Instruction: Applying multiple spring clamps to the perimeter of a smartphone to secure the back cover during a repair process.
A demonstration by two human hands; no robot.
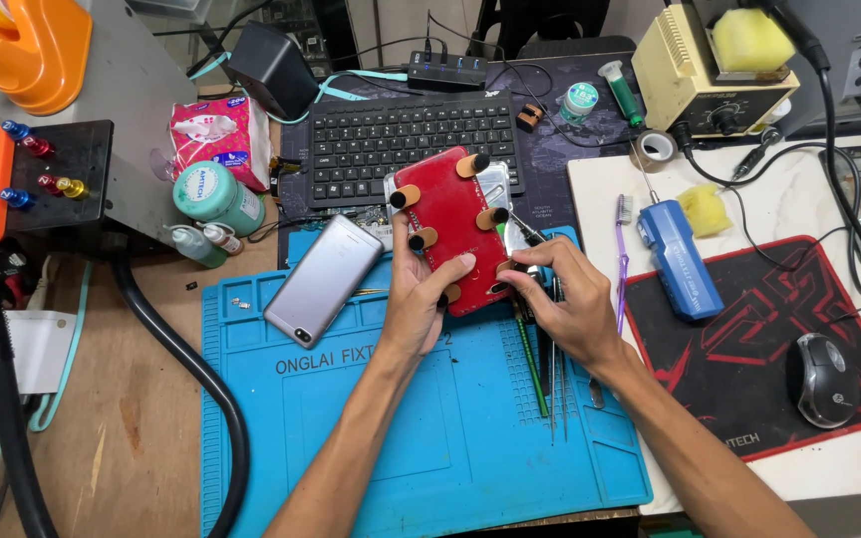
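**Red clamp board held over the blue mat**

Above the blue work mat [430, 438], the left hand [421, 299] clasps a red clamp board [453, 234] with round knobs. The right hand [565, 304] pinches its lower right edge. A silver phone [323, 279] lies just beside

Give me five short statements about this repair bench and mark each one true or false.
1. The left hand holds the red clamp board. True.
2. The silver phone lies on the blue mat. True.
3. The mouse sits on the blue mat. False: it sits on the red-and-black pad.
4. The right hand rests on the keyboard. False: it is at the board's edge.
5. The purple toothbrush lies beside the blue tool. True.
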